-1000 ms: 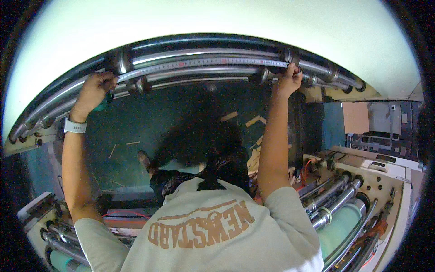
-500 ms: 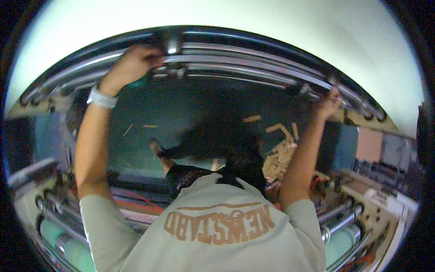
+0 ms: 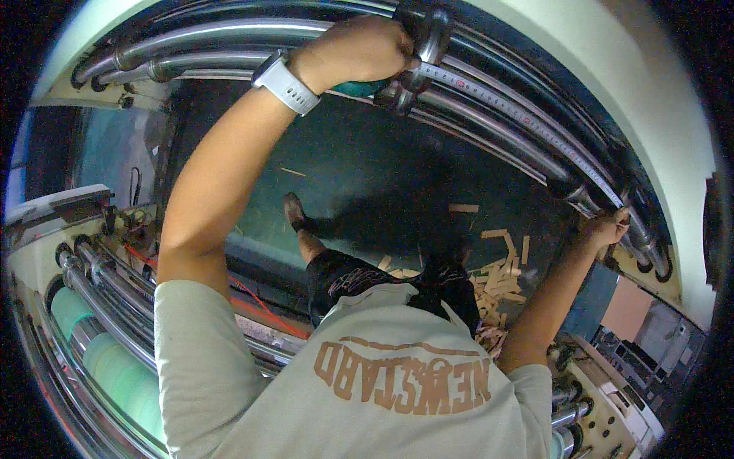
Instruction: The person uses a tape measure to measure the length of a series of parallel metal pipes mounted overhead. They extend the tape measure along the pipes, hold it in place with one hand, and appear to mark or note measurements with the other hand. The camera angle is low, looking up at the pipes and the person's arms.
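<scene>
A pale measuring tape is stretched along the shiny metal shafts of a machine, from one of my hands to the other. My left hand, closed, pinches its end beside a dark collar on the shafts. Farther right and lower, the closed fingers of my right hand grip the other end of the tape near a second collar. Whether a tape case sits inside my right hand is hidden. A white-strapped watch is on my left wrist.
Below the shafts is a dark green floor, with scattered tan strips on its right. Behind me stands more machinery with green rollers and metal bars. Red cables run near it. A cream side panel curves along the right.
The view has turned and come closer to the shafts. The tape, blurred before, now shows clearly between my hands. Both hands stay at the shafts, now farther right in the picture.
</scene>
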Tool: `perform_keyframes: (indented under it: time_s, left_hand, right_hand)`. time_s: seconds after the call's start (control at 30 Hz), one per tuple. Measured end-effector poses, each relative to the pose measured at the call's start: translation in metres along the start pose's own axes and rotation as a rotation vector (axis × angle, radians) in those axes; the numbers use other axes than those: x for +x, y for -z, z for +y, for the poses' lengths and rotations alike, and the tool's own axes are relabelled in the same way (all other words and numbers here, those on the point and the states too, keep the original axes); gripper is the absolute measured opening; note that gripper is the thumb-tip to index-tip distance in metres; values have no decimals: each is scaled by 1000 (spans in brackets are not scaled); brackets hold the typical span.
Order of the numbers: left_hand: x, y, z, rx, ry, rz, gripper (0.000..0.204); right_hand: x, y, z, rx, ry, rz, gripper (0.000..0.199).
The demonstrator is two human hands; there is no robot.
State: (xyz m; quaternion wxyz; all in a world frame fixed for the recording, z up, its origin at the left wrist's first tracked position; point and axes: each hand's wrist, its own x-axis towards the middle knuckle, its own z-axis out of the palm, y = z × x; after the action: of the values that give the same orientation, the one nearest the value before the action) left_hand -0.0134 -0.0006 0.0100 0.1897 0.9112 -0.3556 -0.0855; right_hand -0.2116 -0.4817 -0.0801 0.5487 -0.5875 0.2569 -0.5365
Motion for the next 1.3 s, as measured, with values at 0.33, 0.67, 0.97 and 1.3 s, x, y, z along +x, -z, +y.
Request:
perform_keyframes:
  time_s: [0.33,0.67,0.97,1.3]
  left_hand:
    - [-1,7,0,13,-58,-21,20]
    - [-9,20,18,-79,56,-16,20]
    - [-7,22,22,-38,114,-45,22]
    - [-8,-8,-8,-204,-52,-58,25]
  right_hand:
    - [9,12,-5,-153,2,36,24]
    - [2,2,-8,-11,-16,52,15]
    - [-2,-5,-9,46,-54,54,18]
    - [-4,-3,-15,-37,-106,26,27]
